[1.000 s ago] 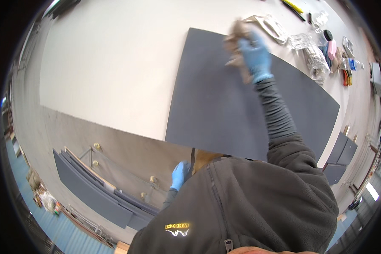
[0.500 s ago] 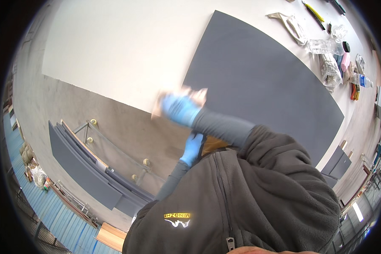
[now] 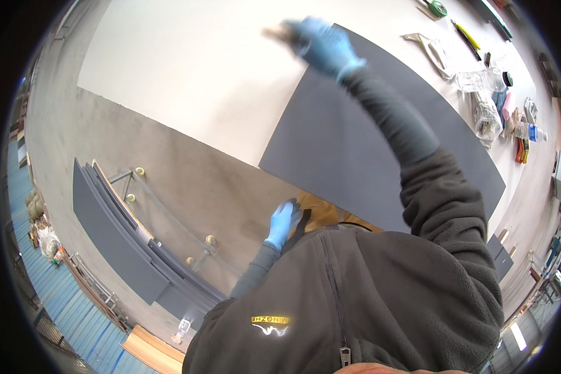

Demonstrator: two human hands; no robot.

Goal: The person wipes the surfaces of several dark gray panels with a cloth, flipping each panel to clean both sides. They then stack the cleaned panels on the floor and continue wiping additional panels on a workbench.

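My right hand (image 3: 323, 48), in a blue glove, is stretched far forward at the top corner of a dark grey panel (image 3: 380, 131). It is closed on a beige, crumpled cloth (image 3: 277, 33), which is partly hidden and blurred by motion. The panel lies flat on a white tabletop (image 3: 187, 68). My left hand (image 3: 282, 224), also blue-gloved, is low by my waist, with its fingers stretched out and nothing visible in it. Its fingertips are close to the table's near edge and to a brown apron (image 3: 324, 210) with a black strap.
At the right on the table lie a yellow cutter (image 3: 467, 36), a green tape roll (image 3: 437, 9), a clear bottle (image 3: 480, 81), plastic wrapping (image 3: 485, 118) and a water bottle (image 3: 533, 133). To the left, several grey panels (image 3: 121, 240) stand by a wheeled metal frame (image 3: 168, 212).
My right hand has swept forward and right with the cloth, from the panel's near left edge to its far corner. My left hand stays low near my waist.
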